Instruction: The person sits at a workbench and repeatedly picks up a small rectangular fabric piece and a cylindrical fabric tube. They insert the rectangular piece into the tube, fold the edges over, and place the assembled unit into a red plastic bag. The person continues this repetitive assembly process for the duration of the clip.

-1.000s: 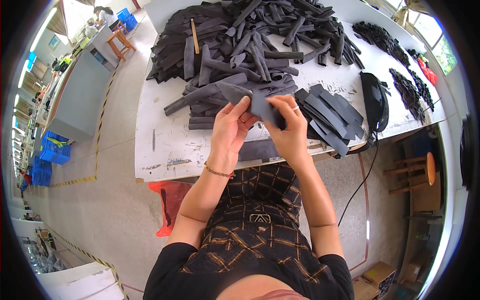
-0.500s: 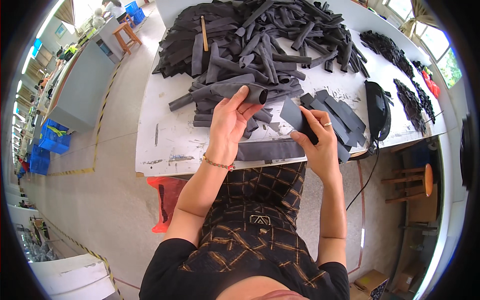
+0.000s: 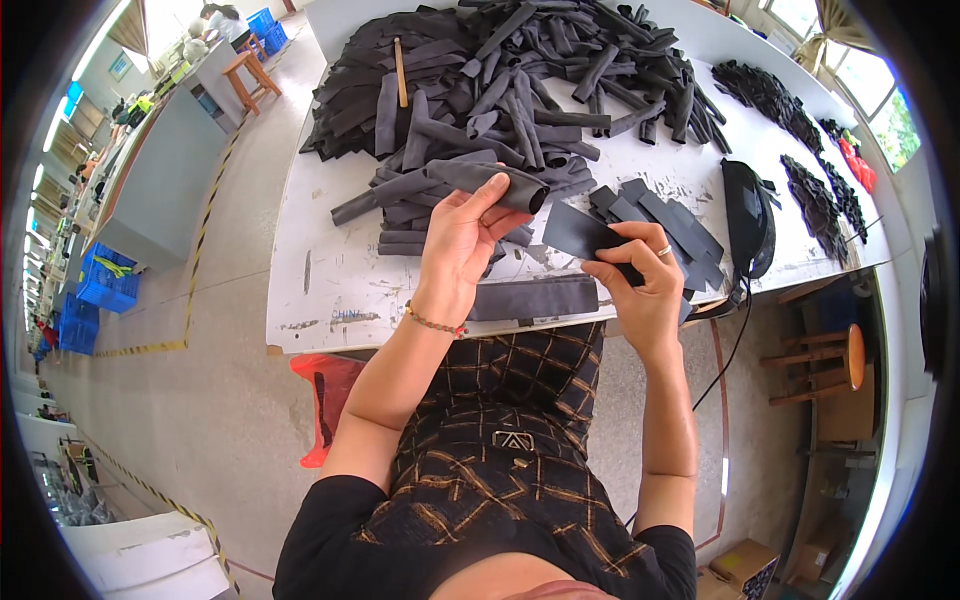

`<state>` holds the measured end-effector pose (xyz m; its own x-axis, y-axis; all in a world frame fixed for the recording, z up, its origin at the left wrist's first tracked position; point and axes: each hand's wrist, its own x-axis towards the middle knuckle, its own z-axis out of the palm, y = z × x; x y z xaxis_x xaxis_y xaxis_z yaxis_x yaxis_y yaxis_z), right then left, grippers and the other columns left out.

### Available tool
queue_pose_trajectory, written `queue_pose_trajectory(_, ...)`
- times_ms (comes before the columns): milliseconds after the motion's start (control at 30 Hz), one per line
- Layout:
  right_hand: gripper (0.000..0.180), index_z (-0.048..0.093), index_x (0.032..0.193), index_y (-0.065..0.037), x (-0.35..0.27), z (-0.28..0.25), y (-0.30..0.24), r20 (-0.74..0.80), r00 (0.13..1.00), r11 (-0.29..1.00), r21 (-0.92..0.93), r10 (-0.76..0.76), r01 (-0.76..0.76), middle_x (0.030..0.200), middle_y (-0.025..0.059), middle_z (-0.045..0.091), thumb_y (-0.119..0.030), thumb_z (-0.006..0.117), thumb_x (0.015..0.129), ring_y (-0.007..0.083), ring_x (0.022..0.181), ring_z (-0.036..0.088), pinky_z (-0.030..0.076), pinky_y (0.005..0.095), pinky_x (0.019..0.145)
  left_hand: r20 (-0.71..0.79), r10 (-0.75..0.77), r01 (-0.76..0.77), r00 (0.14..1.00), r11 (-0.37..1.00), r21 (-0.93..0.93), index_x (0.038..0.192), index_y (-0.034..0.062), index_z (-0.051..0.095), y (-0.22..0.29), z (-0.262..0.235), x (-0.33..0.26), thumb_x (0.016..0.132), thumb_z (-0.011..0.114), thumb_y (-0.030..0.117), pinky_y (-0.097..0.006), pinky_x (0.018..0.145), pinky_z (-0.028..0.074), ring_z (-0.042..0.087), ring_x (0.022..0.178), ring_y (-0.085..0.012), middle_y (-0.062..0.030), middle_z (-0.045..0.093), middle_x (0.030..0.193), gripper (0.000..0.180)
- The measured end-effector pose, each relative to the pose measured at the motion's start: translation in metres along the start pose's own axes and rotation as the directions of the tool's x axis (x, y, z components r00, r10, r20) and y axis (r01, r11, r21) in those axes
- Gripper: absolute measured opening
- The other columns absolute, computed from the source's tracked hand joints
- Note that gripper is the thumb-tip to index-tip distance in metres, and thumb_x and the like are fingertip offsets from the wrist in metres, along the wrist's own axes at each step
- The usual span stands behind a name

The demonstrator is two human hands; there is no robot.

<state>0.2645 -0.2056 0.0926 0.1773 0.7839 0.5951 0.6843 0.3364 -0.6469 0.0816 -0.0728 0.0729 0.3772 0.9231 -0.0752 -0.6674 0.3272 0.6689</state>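
Observation:
My left hand pinches a dark grey fabric tube near its right end, whose round mouth gapes toward my right hand. Between thumb and fingers my right hand grips a thin, flat black rectangular sheet; its far left corner points at the tube's mouth, a small gap apart. A flat dark fabric strip lies along the table's near edge below both hands. Just beyond my right hand is a loose stack of similar black sheets. More fabric tubes lie behind my left hand.
A large heap of dark fabric tubes covers the white table's far side, with a wooden stick on top. A black pouch with a cable stands right. Farther right lie black piles. A red bag hangs below the near edge.
My right hand has brought the black sheet slightly left and closer to the tube's mouth. My left hand has tipped the tube slightly and still holds it.

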Motion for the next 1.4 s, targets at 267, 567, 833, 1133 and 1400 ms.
queue_pose_trajectory(267, 0.035, 0.073, 0.106, -0.007, 0.005, 0.004, -0.004, -0.043, 0.992, 0.984, -0.136, -0.123, 0.116, 0.093, 0.0049, 0.060, -0.005, 0.081, 0.072, 0.0234, 0.083, 0.057, 0.046, 0.0336, 0.074, 0.024, -0.022, 0.021, 0.999, 0.999, 0.044, 0.113, -0.0013, 0.066, -0.004, 0.005, -0.002, 0.094, 0.066, 0.009, -0.034, 0.070, 0.065, 0.073, 0.083, -0.0226, -0.0142, 0.072, 0.098, 0.021)
queue_pose_trajectory(567, 0.028, 0.074, 0.097, -0.009, 0.013, 0.006, -0.001, -0.096, 0.890, 0.812, -0.461, -0.446, 0.357, 0.089, -0.0003, 0.060, -0.002, 0.076, 0.070, 0.0203, 0.081, 0.057, 0.044, 0.0347, 0.077, 0.056, -0.039, 0.032, 0.998, 0.993, 0.111, 0.117, -0.0006, 0.064, -0.003, 0.011, -0.008, 0.092, 0.069, 0.008, -0.035, 0.067, 0.065, 0.073, 0.082, -0.0231, -0.0133, 0.072, 0.098, 0.027)
queue_pose_trajectory(833, 0.024, 0.074, 0.097, -0.010, 0.014, 0.009, 0.000, -0.139, 0.943, 0.907, -0.347, -0.302, 0.239, 0.086, -0.0005, 0.059, -0.002, 0.076, 0.074, 0.0191, 0.079, 0.056, 0.041, 0.0349, 0.075, 0.077, -0.035, 0.027, 0.996, 0.994, 0.106, 0.119, 0.0002, 0.064, 0.000, 0.013, -0.009, 0.092, 0.069, 0.008, -0.035, 0.065, 0.064, 0.073, 0.078, -0.0241, -0.0126, 0.072, 0.098, 0.029)
queue_pose_trajectory(1133, 0.024, 0.075, 0.096, -0.011, 0.013, 0.016, -0.001, -0.137, 0.877, 0.764, -0.564, -0.460, 0.313, 0.087, -0.0006, 0.059, -0.001, 0.076, 0.074, 0.0184, 0.080, 0.058, 0.039, 0.0327, 0.077, 0.048, -0.058, 0.054, 0.997, 0.995, 0.082, 0.118, -0.0005, 0.064, -0.004, 0.012, -0.007, 0.091, 0.070, 0.009, -0.035, 0.063, 0.064, 0.074, 0.078, -0.0257, -0.0133, 0.072, 0.098, 0.029)
queue_pose_trajectory(1400, 0.034, 0.073, 0.107, -0.009, 0.007, 0.035, 0.002, -0.148, 0.837, 0.697, -0.639, -0.526, 0.325, 0.095, -0.0001, 0.058, -0.007, 0.075, 0.073, 0.0189, 0.085, 0.058, 0.040, 0.0352, 0.081, 0.045, 0.217, -0.222, 0.975, 0.965, 0.140, 0.127, -0.0045, 0.054, -0.021, 0.034, -0.023, 0.086, 0.073, 0.000, -0.032, 0.064, 0.064, 0.072, 0.079, -0.0217, -0.0137, 0.070, 0.099, 0.045)
